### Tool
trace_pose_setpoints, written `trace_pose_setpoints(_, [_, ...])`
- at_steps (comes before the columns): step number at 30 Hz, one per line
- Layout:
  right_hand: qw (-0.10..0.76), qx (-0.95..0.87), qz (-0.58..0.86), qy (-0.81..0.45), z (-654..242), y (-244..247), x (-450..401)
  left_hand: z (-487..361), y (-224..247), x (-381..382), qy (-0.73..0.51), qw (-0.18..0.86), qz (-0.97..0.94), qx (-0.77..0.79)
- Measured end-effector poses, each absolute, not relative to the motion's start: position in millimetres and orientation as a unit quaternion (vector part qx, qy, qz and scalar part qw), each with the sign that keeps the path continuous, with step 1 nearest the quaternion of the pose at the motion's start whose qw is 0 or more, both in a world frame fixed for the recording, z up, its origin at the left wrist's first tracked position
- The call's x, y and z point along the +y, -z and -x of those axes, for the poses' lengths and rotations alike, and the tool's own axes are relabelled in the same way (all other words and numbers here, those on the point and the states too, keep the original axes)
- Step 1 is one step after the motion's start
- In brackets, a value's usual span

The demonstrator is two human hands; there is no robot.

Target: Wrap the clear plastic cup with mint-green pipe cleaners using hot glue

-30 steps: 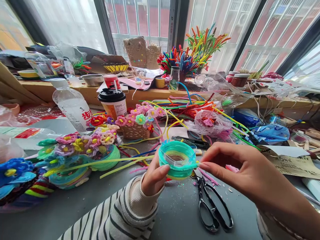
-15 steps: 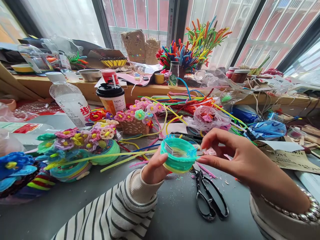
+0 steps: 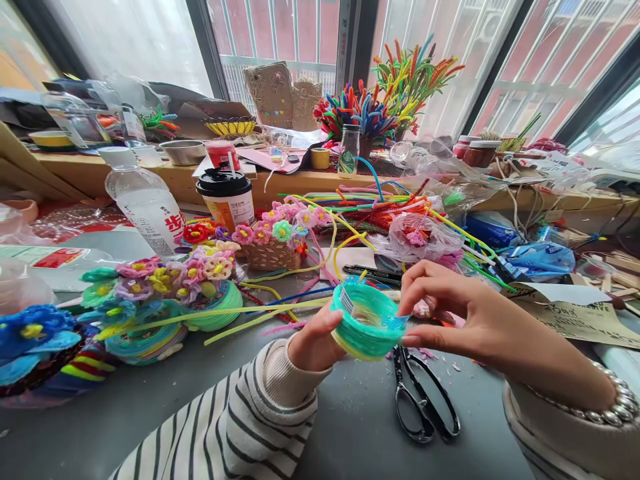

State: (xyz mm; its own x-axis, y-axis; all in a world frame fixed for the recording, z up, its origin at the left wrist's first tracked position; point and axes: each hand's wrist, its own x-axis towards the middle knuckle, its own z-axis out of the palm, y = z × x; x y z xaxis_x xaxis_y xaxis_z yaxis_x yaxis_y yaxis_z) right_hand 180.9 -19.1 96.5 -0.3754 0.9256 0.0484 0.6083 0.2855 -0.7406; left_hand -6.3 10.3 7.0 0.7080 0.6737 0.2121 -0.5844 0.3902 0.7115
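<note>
My left hand [image 3: 317, 340] grips the left side of a clear plastic cup wrapped in green pipe cleaner [image 3: 367, 337]. Its lower edge is yellow, and a barcode shows inside the rim. The cup tilts so that its mouth faces me. Two long yellow pipe cleaners [image 3: 270, 308] stretch leftward from behind my left hand. With thumb and fingertips, my right hand [image 3: 440, 310] pinches the cup's right rim, where blue printed plastic sticks up. Black-handled scissors [image 3: 425, 400] lie on the grey table below the cup, their blades partly hidden by it.
Pipe-cleaner flower pots [image 3: 165, 313] stand at left, near a water bottle [image 3: 150, 207] and a lidded drink cup [image 3: 227, 200]. Loose pipe cleaners [image 3: 350, 193] pile up behind the hands. A printed paper sheet [image 3: 575, 320] lies at right.
The cup has shifted slightly right and down and tips more toward me. My right thumb and fingers have closed in on its right rim.
</note>
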Motion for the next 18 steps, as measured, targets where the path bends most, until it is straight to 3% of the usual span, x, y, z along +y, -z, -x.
trace_pose_setpoints(9, [0.260, -0.772, 0.493, -0.306, -172, -98, -27, 2, -10, 12, -0.391, 0.816, -0.425, -0.032])
trace_pose_setpoints(18, [0.274, -0.761, 0.531, -0.254, -169, -90, -19, 9, 1, 16, -0.345, 0.859, -0.331, 0.182])
